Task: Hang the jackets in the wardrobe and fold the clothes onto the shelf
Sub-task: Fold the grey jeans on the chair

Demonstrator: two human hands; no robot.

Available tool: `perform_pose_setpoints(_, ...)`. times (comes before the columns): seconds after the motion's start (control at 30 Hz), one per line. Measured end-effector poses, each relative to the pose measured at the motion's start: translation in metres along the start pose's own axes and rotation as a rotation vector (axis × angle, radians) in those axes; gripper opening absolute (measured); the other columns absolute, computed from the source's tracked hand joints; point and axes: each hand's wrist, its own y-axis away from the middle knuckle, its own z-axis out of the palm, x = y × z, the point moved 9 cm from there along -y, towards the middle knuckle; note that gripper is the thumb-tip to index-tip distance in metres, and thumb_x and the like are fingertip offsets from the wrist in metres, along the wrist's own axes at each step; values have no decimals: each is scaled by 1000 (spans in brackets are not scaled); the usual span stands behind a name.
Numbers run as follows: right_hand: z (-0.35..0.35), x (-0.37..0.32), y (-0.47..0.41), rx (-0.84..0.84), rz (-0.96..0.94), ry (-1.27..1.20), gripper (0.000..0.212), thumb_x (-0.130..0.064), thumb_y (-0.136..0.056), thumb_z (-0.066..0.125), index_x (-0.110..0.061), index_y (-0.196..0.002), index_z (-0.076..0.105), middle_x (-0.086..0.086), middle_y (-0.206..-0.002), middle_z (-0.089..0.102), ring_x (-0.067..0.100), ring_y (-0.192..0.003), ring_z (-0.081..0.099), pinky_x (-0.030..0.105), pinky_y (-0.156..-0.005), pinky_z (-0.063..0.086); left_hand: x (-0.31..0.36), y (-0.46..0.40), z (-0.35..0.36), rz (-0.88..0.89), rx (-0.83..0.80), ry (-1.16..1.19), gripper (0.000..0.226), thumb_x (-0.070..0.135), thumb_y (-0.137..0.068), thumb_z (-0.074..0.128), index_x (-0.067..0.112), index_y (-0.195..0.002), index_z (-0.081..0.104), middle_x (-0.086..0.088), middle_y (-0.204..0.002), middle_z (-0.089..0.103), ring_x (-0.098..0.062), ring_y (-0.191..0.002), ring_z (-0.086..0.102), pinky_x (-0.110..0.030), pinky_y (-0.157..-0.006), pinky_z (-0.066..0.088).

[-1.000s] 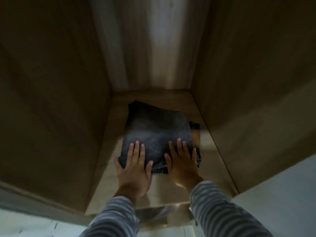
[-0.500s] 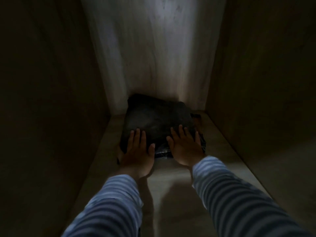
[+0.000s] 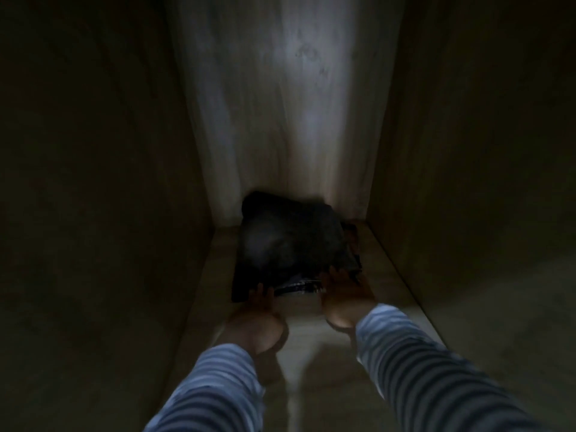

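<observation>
Two hands are reaching into the dim wardrobe compartment, apart from each other, fingers laid out fairly straight against the near edge of the folded dark clothes (image 3: 293,244). The left hand (image 3: 258,313) is touching the stack's corner at about 7 o'clock, the right hand (image 3: 343,291) the corner at about 5 o'clock, probably so the push goes in square. The stack is sitting on the shelf (image 3: 392,275), its far edge against the back panel (image 3: 280,104) at 12 o'clock.
</observation>
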Motion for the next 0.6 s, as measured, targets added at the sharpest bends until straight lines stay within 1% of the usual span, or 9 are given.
perform_pose_setpoints(0.03, -2, -1, 19, -22, 0, -3, 56, -29, -101, 32, -22, -153, 12, 4, -161, 10, 22, -148, 9, 48, -118, 4, 0, 19, -1, -16, -43, 77, 62, 29, -95, 42, 13, -150, 19, -13, -159, 16, -29, -144, 23, -41, -116, 26)
perform_pose_setpoints(0.1, -3, -1, 62, -30, -3, -53, 57, -28, -99, 37, -23, -152, 16, 1, -158, 20, 23, -146, 16, 51, -117, 5, -2, 63, -9, -35, -50, 177, 59, 22, -93, 49, 14, -148, 29, -11, -154, 29, -29, -141, 30, -41, -115, 28)
perform_pose_setpoints(0.2, -15, -3, 125, -80, 38, -146, 60, -29, -99, 35, -29, -153, 9, -7, -161, 9, 19, -149, 2, 54, -117, -4, 5, 128, -40, -10, -31, 125, 58, 29, -87, 53, 21, -142, 40, -4, -152, 32, -23, -140, 31, -36, -114, 30)
perform_pose_setpoints(0.23, -22, -8, 143, -108, 40, -144, 60, -31, -99, 35, -29, -153, 8, -7, -161, 7, 19, -149, 0, 54, -117, -5, 11, 147, -50, 0, -49, 110, 57, 32, -87, 51, 22, -142, 39, -2, -154, 28, -20, -141, 28, -35, -114, 29)
perform_pose_setpoints(0.33, -56, -30, 195, -139, 5, -116, 59, -35, -99, 35, -29, -153, 10, -2, -161, 6, 22, -149, -3, 54, -118, -4, 20, 196, -83, 0, -31, 90, 65, 39, -95, 42, 22, -152, 16, -1, -160, 13, -21, -147, 16, -37, -118, 21)
perform_pose_setpoints(0.37, -68, -35, 212, -145, -5, -111, 59, -36, -99, 35, -29, -152, 11, -2, -161, 6, 23, -149, -3, 54, -118, -4, 19, 213, -92, -12, -20, 93, 67, 40, -94, 43, 21, -152, 14, -3, -160, 13, -22, -146, 18, -37, -117, 22)
perform_pose_setpoints(0.43, -86, -44, 249, -194, 3, -114, 58, -36, -99, 37, -30, -152, 14, -2, -161, 11, 23, -149, 1, 52, -118, -2, 16, 251, -99, -27, -69, 119, 70, 37, -93, 47, 21, -153, 13, -8, -159, 16, -25, -145, 23, -40, -116, 26)
perform_pose_setpoints(0.5, -101, -54, 281, -221, 2, -134, 57, -36, -99, 38, -30, -151, 17, -2, -159, 18, 24, -148, 9, 50, -119, 5, 11, 292, -106, -63, -127, 123, 71, 33, -93, 48, 20, -153, 11, -9, -159, 17, -26, -145, 24, -40, -116, 27)
perform_pose_setpoints(0.6, -113, -72, 327, -233, -35, -151, 56, -37, -98, 41, -25, -150, 22, 4, -154, 31, 26, -139, 32, 44, -115, 25, 7, 354, -122, -90, -121, 146, 69, 32, -92, 48, 19, -152, 16, -9, -157, 23, -27, -142, 29, -41, -115, 28)
